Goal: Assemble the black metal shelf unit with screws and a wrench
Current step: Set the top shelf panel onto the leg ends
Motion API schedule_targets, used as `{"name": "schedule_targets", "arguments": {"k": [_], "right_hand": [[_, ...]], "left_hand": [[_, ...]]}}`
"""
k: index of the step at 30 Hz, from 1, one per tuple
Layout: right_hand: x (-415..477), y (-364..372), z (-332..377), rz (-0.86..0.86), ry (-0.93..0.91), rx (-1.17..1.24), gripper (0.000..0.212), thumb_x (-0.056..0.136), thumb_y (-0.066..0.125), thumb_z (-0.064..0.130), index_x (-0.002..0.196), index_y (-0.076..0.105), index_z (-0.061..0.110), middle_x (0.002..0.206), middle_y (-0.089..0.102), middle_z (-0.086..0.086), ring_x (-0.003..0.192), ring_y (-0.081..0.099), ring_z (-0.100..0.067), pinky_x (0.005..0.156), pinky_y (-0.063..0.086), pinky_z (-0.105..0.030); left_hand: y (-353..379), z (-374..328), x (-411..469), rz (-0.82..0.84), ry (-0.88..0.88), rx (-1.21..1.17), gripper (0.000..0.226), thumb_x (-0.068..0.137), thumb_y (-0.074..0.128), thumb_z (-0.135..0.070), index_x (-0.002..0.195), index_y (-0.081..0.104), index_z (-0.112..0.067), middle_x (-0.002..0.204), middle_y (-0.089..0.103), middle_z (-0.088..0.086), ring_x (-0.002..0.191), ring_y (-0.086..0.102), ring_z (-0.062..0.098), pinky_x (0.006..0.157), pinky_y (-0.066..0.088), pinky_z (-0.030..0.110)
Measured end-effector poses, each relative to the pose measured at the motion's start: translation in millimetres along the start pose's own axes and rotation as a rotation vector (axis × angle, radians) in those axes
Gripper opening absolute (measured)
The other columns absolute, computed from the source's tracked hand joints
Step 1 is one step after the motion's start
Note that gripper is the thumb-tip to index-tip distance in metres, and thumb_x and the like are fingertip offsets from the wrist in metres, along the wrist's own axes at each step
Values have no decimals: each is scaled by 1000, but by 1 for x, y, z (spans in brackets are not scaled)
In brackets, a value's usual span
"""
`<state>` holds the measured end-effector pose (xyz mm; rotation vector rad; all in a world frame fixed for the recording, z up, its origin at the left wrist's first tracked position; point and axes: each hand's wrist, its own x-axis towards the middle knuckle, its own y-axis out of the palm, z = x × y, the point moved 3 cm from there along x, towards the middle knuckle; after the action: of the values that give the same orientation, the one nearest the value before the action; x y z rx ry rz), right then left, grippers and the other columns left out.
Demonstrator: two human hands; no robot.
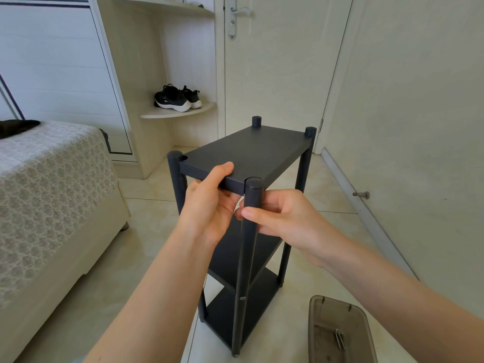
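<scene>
1. Two hands working at shelf [251,150] top, near corner.
2. L hand [209,208] gripping shelf's front edge, thumb on top.
3. R hand [285,218] curling round near post [247,258].
4. Shelf standing upright on floor [131,258], tray [351,318] just beside.

A black shelf unit [243,153] stands upright on the tiled floor [146,258], with a wide strip of open floor on its left up to the bed [52,192] and a narrower strip on its right up to the wall [406,127]. The left hand [209,208] and right hand [288,218] crowd its near top corner, gripping the board edge and the near post. Low on the right a brown tray [348,315] lies near the unit's foot, and a door stop [362,195] juts from the wall.
</scene>
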<state>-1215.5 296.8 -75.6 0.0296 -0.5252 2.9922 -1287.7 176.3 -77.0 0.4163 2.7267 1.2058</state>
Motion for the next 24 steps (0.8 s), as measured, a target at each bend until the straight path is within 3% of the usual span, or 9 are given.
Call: {"name": "schedule_targets", "arguments": {"k": [4,8,12,18,24], "right_hand": [[1,-3,-5,57,68,162,24,89,71,26,111,73,15,103,76,1,104,70,-13,100,52,-44],[3,-7,-4,204,125,383,48,86,71,37,124,63,9,114,73,-9,110,68,-24,105,47,-49],[7,-12,-5,172,200,624,49,94,57,43,131,56,12,118,70,-17,110,67,-34,102,47,-55],[9,-10,-7,76,185,571,33,105,44,21,132,51,4,115,69,-22,105,68,-38,98,48,-61],[10,-9,0,93,223,510,47,101,45,45,127,54,6,111,71,-21,101,70,-37,98,50,-58]], "left_hand": [[-5,3,-5,21,28,108,10,96,58,-3,99,65,-9,94,77,10,83,76,24,67,59,39],[-5,2,-9,51,30,67,27,97,57,1,79,75,-10,91,76,13,81,76,24,65,61,32],[-7,2,-8,26,36,53,11,96,57,2,98,66,-4,93,77,11,85,76,21,69,60,28],[-8,2,-10,4,19,64,10,96,58,0,97,65,-7,94,77,11,87,76,22,67,60,27],[-8,2,-12,4,9,81,10,97,58,0,92,64,-7,88,76,11,82,76,22,65,60,26]]}}
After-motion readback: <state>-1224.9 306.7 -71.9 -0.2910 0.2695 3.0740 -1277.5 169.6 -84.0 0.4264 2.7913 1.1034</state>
